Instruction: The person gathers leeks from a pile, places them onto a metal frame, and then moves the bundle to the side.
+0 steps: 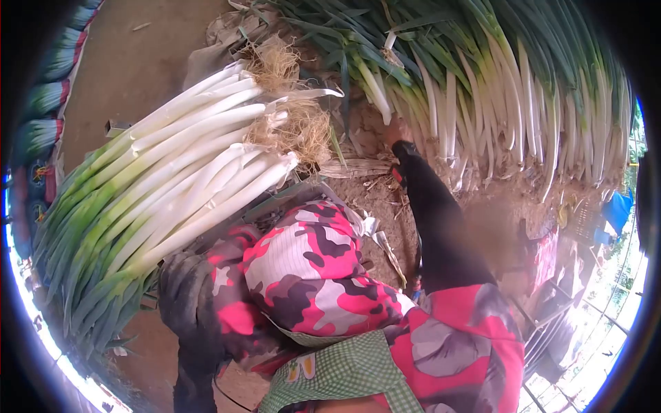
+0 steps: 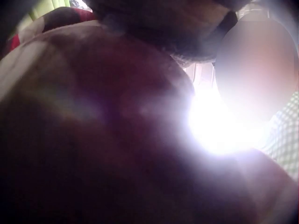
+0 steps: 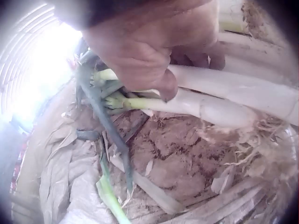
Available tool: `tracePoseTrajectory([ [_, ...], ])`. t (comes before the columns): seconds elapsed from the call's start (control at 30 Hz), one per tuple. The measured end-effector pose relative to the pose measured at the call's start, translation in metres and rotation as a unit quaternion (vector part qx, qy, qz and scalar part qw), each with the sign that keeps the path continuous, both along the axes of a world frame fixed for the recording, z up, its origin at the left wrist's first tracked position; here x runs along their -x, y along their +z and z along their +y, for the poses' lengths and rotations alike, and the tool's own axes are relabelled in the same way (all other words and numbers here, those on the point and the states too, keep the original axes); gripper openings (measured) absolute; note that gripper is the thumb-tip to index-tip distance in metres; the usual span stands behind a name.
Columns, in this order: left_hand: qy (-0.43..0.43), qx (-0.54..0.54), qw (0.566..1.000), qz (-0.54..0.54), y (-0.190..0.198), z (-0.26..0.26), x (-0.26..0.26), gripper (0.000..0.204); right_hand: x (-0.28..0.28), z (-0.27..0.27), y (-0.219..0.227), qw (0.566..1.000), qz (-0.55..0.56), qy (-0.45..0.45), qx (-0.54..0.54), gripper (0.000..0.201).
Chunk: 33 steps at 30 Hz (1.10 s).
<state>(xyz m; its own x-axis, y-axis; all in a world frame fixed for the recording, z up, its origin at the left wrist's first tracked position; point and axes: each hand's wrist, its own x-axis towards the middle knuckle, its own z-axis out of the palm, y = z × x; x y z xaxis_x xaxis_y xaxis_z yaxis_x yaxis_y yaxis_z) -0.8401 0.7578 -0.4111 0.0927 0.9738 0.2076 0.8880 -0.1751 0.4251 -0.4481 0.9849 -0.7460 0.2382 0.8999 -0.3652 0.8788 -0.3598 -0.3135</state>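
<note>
In the head view my right hand (image 1: 399, 132) reaches out in a black sleeve to the near edge of a heap of long green onions (image 1: 513, 103). The right wrist view shows this hand (image 3: 145, 51) from close by, its thumb and curled fingers gripping a white-stalked green onion (image 3: 191, 106). A second thick stalk (image 3: 238, 88) runs alongside under the fingers, and shaggy roots point right. My left hand is hidden in the head view; a dark, blurred rounded shape (image 2: 103, 126) fills most of the left wrist view.
Another pile of green onions (image 1: 193, 158) lies at the left, roots (image 1: 296, 131) towards the middle. Bundled green onions (image 1: 41, 100) line the far left. Dry leaves (image 1: 358, 167) litter the soil, and a blue object (image 1: 617, 210) is at the right.
</note>
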Motion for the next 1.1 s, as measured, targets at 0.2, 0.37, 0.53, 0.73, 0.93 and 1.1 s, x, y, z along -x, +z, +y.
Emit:
tracePoseTrajectory([
  [0.2, -0.009, -0.051, 0.999, -0.006, -0.008, -0.012, -0.001, 0.013, 0.020, -0.105, 0.066, 0.895, 0.445, -0.031, -0.008, 0.033],
  [0.37, 0.000, -0.103, 0.994, 0.027, -0.014, -0.023, -0.003, 0.015, 0.017, -0.191, 0.188, 0.538, 0.812, -0.203, 0.098, 0.035],
  [0.53, -0.057, -0.207, 0.963, 0.163, -0.007, -0.028, -0.022, 0.030, 0.016, -0.249, 0.291, 0.500, 0.842, -0.147, 0.137, 0.045],
  [0.73, -0.191, -0.257, 0.944, 0.079, 0.048, -0.034, -0.097, 0.056, 0.038, -0.299, 0.379, 0.498, 0.832, 0.006, 0.246, 0.058],
  [0.93, -0.072, -0.392, 0.867, 0.299, 0.120, -0.009, 0.033, 0.033, 0.064, -0.284, 0.410, 0.652, 0.624, 0.285, 0.325, 0.067],
  [1.1, -0.024, -0.341, 0.824, 0.453, 0.141, -0.027, 0.132, 0.042, 0.121, -0.166, 0.360, 0.699, 0.299, 0.580, -0.293, 0.062],
])
